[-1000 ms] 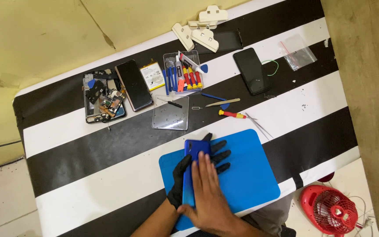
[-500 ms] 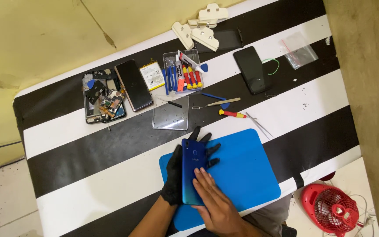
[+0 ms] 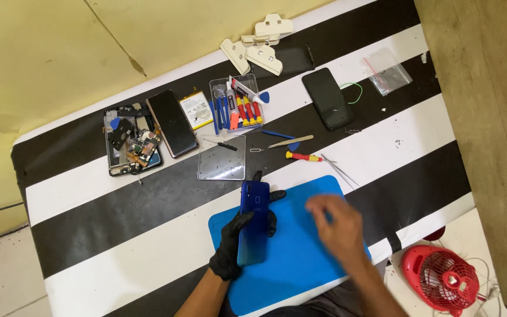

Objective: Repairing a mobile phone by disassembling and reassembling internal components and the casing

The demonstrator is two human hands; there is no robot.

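I am looking down on a black-and-white striped table (image 3: pixel 118 229) set against a yellow wall, with a blue work mat (image 3: pixel 300 258) lying at its near edge. On that mat my left hand (image 3: pixel 236 246), in a black glove, has a blue phone (image 3: pixel 253 222) back-side up, its fingers (image 3: pixel 274 195) curled round the far long edge and the thumb side underneath; the grip looks fairly loose, more cradling than clamping. My bare right hand (image 3: pixel 338 226) hovers over the mat just right of the phone, blurred, so I cannot tell how far its fingers are spread; it has nothing in it that I can make out.

My worry is the phone tipping off that one-handed hold and striking the mat edge, since only the glove supports it.

Just beyond the mat lie a red-handled screwdriver (image 3: pixel 303 156), tweezers (image 3: pixel 340 170) and a clear plate (image 3: pixel 222 164); a careless sweep of the right hand could scatter them. Farther off sit a tool tray (image 3: pixel 237 105), an opened phone (image 3: pixel 131 144) with exposed boards, and a black phone (image 3: pixel 327 98).
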